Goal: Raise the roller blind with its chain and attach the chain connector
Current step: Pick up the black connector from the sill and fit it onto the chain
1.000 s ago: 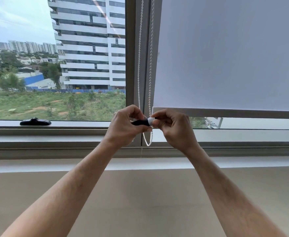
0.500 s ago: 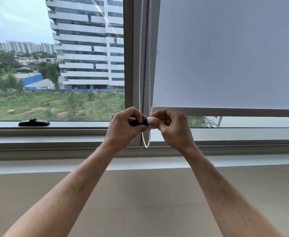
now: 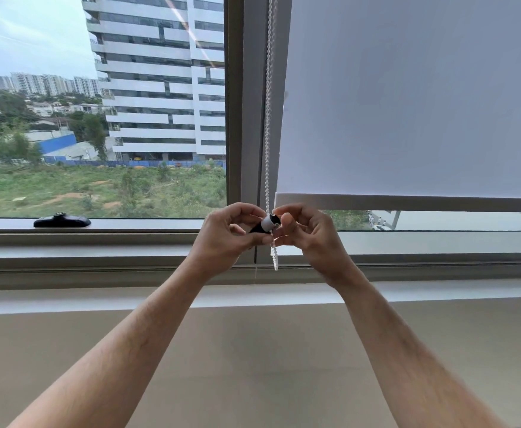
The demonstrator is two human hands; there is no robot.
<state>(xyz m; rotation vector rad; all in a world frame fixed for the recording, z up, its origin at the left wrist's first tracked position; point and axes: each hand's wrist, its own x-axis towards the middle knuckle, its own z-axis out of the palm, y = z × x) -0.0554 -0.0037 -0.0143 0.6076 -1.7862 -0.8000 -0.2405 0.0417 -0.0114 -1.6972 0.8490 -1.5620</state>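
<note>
Window sill (image 3: 68, 298) below partly lowered roller blind (image 3: 407, 103); left hand (image 3: 225, 236) and right hand (image 3: 308, 233) pinch chain connector (image 3: 267, 225) on chain (image 3: 268, 118); black handle (image 3: 61, 221) on frame.

black window handle (image 3: 62, 220) on sill | white tower (image 3: 160, 78) outside | grassy lot (image 3: 98, 193)

Both forearms reach forward, left grip (image 3: 227, 231) and right grip (image 3: 304, 228) curled, fingertips nearly meeting.

Daylit window (image 3: 98, 118), grey frame (image 3: 240, 88), beige wall (image 3: 253, 366) below.
</note>
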